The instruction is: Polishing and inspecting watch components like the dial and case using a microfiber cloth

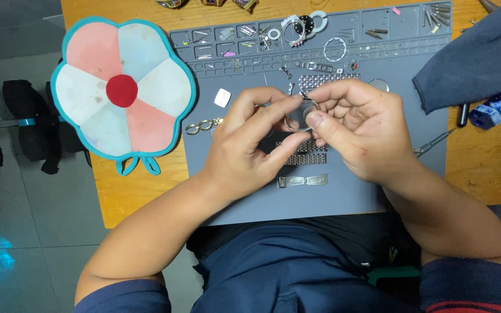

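From the head camera I look straight down on both hands meeting over a grey work mat (pixel 372 203) that lies on a wooden table (pixel 140 191). My left hand (pixel 244 148) and right hand (pixel 358 130) pinch the same small round watch case (pixel 300 115) between them: the left thumb and forefinger grip its left edge, the right thumb and forefinger its right edge, with the other fingers curled in loosely. The case sits above the middle of the mat, and its face looks clear or glassy, though my fingers cover too much of it to be sure.

Directly beneath the hands, on the mat, lie a metal mesh strap (pixel 306 157) and, just nearer to me, a flat silver clasp piece (pixel 302 181). A gold chain link (pixel 202 125) pokes out from behind my left hand at the mat's left edge, and a small white square pad (pixel 222 97) lies just above it. Along the far edge of the mat, the moulded compartments hold tiny screws, rings and other watch parts (pixel 297 29).

To the left, a flower-shaped cloth pad (pixel 122 90) in pink and white with a red centre and teal trim rests on the table, overlapping its edge. To the right, a dark blue cloth (pixel 471 58) drapes over the mat's corner.
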